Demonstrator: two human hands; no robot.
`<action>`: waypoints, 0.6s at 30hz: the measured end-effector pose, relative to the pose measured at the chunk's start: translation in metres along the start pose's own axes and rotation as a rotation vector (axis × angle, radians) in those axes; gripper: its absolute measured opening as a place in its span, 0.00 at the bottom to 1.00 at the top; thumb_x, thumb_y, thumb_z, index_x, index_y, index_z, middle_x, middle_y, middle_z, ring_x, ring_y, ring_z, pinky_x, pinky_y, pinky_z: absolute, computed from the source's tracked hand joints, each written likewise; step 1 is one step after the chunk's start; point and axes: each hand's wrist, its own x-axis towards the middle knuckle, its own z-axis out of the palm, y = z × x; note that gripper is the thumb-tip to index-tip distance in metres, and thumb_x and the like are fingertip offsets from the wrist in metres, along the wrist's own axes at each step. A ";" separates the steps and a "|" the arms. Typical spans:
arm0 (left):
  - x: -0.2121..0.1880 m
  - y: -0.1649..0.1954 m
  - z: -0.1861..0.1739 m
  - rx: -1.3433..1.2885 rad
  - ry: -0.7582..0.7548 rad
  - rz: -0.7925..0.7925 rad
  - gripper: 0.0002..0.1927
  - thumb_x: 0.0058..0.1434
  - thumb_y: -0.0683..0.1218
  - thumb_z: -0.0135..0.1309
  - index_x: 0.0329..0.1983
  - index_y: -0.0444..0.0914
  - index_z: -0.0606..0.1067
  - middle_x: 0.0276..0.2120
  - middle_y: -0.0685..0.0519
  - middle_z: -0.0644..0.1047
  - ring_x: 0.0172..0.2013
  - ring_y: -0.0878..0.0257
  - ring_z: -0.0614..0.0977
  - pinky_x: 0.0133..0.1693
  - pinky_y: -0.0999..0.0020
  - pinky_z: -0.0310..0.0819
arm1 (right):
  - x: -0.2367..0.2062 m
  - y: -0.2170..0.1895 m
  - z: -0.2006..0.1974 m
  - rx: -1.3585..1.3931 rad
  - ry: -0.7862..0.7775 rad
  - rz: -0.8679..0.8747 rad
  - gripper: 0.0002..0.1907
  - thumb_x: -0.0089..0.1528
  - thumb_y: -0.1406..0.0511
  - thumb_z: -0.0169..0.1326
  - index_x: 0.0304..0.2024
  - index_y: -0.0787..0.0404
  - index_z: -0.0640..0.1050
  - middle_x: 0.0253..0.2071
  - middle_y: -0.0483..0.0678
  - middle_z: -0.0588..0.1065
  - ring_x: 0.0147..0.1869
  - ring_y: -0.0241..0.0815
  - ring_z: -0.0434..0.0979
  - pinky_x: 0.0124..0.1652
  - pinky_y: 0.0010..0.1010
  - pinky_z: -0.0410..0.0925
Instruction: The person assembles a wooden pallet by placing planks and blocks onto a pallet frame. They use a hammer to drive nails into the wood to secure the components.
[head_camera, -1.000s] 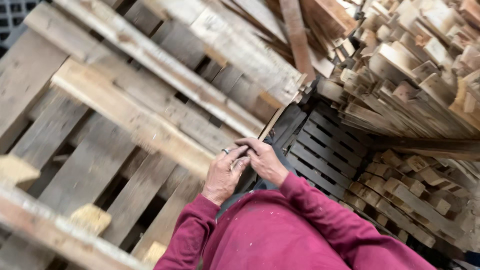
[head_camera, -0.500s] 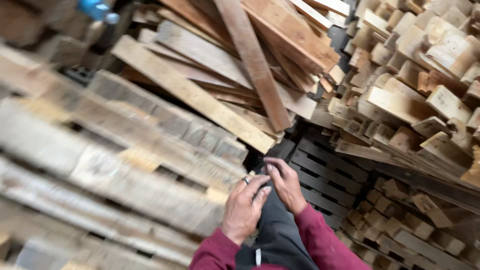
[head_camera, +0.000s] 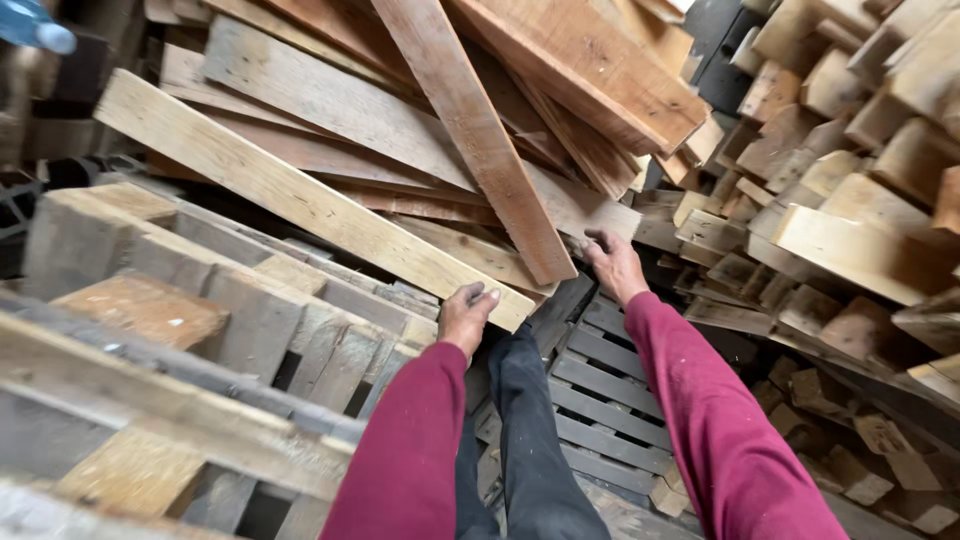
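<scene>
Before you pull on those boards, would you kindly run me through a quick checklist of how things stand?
1. Left hand on the end of the long pale plank: ok, fingers curled over its end.
2. Right hand on the board ends behind the reddish slanted board: touching; full grip cannot tell.
3. Pale plank free to slide: not ok, other boards lie across it higher up.
4. Slanted board settled: cannot tell, it leans on the pile.
5. Footing: standing on a dark slatted pallet; feet hidden, cannot tell.
6. Stacked wood blocks at right steady: cannot tell.
</scene>
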 end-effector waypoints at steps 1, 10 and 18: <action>0.018 -0.001 0.007 -0.071 -0.004 -0.023 0.39 0.57 0.53 0.63 0.68 0.30 0.67 0.56 0.37 0.80 0.53 0.46 0.79 0.55 0.57 0.73 | 0.014 0.004 0.006 0.029 0.020 -0.060 0.25 0.64 0.57 0.56 0.58 0.64 0.76 0.52 0.57 0.81 0.55 0.52 0.81 0.54 0.41 0.71; 0.119 -0.034 0.036 -0.370 0.108 -0.058 0.50 0.54 0.55 0.69 0.71 0.28 0.58 0.62 0.34 0.66 0.58 0.45 0.72 0.58 0.48 0.70 | 0.017 0.059 0.090 -0.063 -0.361 -0.026 0.16 0.70 0.56 0.47 0.52 0.58 0.78 0.38 0.55 0.80 0.42 0.48 0.83 0.46 0.37 0.75; 0.108 -0.058 -0.012 -0.748 0.209 0.001 0.33 0.60 0.59 0.60 0.60 0.32 0.72 0.56 0.42 0.77 0.54 0.53 0.78 0.57 0.57 0.72 | 0.073 0.092 0.038 -0.410 0.366 -0.181 0.32 0.64 0.59 0.61 0.65 0.67 0.69 0.63 0.66 0.64 0.68 0.60 0.62 0.65 0.50 0.60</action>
